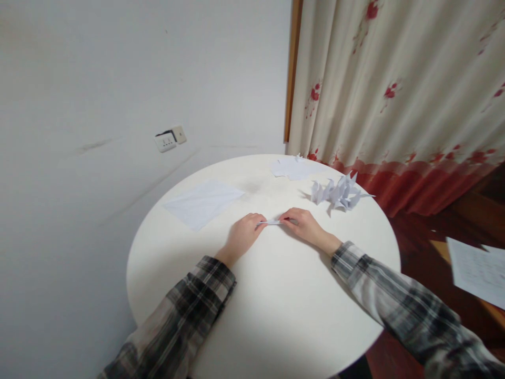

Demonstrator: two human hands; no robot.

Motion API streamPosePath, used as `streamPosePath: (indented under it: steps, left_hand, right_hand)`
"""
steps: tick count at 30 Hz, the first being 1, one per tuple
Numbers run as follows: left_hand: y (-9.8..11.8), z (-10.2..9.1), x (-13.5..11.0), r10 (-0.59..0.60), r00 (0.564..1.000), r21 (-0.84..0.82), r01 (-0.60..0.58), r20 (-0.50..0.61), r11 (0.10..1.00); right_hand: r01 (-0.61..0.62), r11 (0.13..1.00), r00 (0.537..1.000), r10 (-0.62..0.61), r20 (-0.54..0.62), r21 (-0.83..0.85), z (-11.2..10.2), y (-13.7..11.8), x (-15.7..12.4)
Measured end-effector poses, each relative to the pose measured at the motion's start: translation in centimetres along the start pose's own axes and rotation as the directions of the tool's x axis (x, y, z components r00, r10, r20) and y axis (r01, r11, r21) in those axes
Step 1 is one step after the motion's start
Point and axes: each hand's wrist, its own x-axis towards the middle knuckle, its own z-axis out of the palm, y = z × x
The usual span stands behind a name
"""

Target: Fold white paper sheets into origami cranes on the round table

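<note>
A narrow piece of folded white paper stretches between my two hands, just over the middle of the round table. My left hand pinches its left end, and my right hand grips the right end; both hands are closed on it. The fingers hide much of the paper, so its full shape cannot be made out. Beyond my right hand stands a cluster of folded paper cranes. Past my left hand a flat white sheet of paper lies on the tabletop.
The round white table reaches close to the wall, which has a socket. Several paper sheets lie at its far edge. A flowered curtain hangs behind. Printed sheets rest on a lower surface at the right.
</note>
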Motion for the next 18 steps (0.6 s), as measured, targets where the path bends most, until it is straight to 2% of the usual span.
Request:
streamPosePath:
  steps: [4, 9, 14, 18]
  left_hand:
    - [0.04, -0.25, 0.04, -0.050, 0.998, 0.013, 0.051, -0.033, 0.999]
    - [0.51, -0.69, 0.12, -0.106, 0.993, -0.078, 0.102, -0.058, 0.992]
    - [0.24, -0.32, 0.40, -0.143, 0.990, -0.254, 0.141, 0.011, 0.957]
    - [-0.19, 0.14, 0.46, -0.165, 0.985, -0.322, 0.171, 0.047, 0.931]
  right_hand:
    - [-0.033, 0.999, 0.999, 0.033, 0.015, -0.032, -0.16, 0.07, -0.05]
    - [-0.086, 0.996, 0.995, 0.085, -0.050, -0.009, -0.40, 0.24, -0.02]
    - [-0.191, 0.979, 0.981, 0.193, -0.022, 0.067, -0.60, -0.02, 0.01]
    - [-0.247, 0.961, 0.969, 0.247, 0.013, 0.123, -0.42, 0.12, -0.02]
